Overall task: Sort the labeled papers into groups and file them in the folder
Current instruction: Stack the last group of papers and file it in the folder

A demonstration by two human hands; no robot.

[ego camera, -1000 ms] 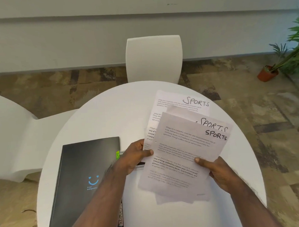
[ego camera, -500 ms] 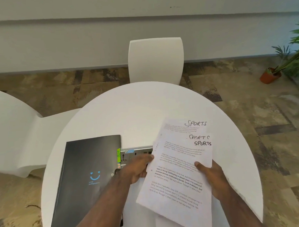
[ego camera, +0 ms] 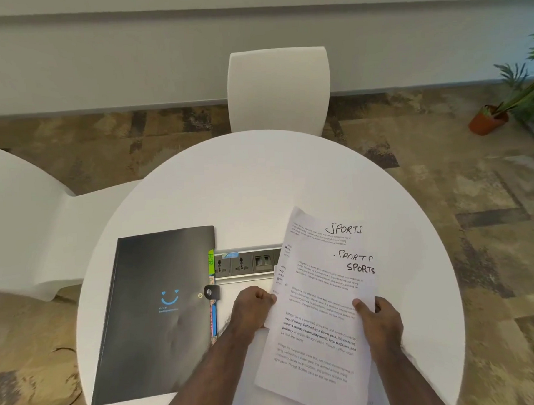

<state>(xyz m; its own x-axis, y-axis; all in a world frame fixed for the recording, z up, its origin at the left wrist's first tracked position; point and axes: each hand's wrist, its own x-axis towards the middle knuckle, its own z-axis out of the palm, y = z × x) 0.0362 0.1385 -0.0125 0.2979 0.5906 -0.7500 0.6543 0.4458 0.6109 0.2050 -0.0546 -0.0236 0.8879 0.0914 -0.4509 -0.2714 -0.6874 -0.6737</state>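
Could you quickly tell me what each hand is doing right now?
Left hand: grips the SPORTS papers at their left edge.
Right hand: grips the same papers.

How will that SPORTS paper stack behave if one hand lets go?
The SPORTS papers look thin, so they would likely droop. The sheets are already staggered, so they may fan further. Both the left hand and right hand pinch the edges, probably needed for alignment.

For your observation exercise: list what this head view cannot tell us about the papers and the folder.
- Papers, head view: sheet count unclear, the top sheet covers the rest.
- Body text: too small.
- Folder: closed cover hides the contents.
- Coloured tabs: mostly hidden by the cover edge.
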